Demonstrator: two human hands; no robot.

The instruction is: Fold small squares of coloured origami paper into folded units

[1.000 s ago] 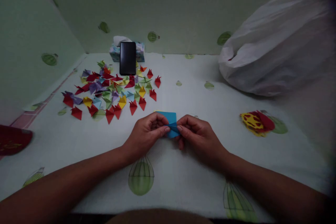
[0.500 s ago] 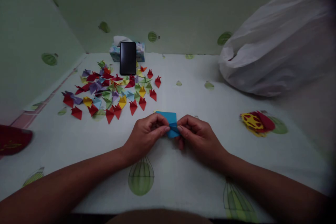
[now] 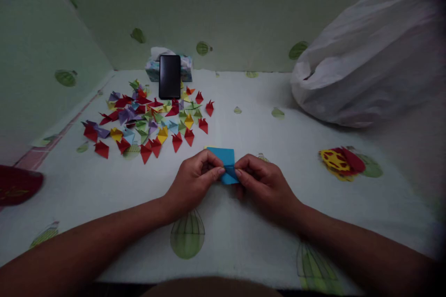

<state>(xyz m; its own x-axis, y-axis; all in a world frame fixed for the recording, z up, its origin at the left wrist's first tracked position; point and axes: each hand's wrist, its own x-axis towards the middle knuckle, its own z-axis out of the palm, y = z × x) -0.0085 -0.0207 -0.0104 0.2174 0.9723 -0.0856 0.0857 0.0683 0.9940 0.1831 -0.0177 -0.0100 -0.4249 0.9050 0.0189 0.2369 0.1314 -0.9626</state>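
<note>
Between my hands is a small piece of blue folded paper (image 3: 229, 177), pinched from both sides. My left hand (image 3: 198, 172) grips its left edge between thumb and fingers. On the right edge, the thumb and forefinger of my right hand (image 3: 262, 177) close the same way. Just behind it a flat blue sheet (image 3: 223, 154) shows, with a thin yellow edge at its left corner; I cannot tell whether it joins the held piece. Many small folded paper cranes (image 3: 149, 116) in red, purple, yellow, green and blue lie to the left.
A dark phone (image 3: 169, 77) leans on a tissue box (image 3: 152, 70) behind the cranes. A large white plastic bag (image 3: 348, 65) stands at the back right. Red and yellow cut-out pieces (image 3: 337, 162) lie at right, and a dark red object (image 3: 19, 184) at the left edge.
The front part of the blue paper has shifted slightly and looks a little wider between my fingertips. Both hands keep nearly the same place and pinch.
</note>
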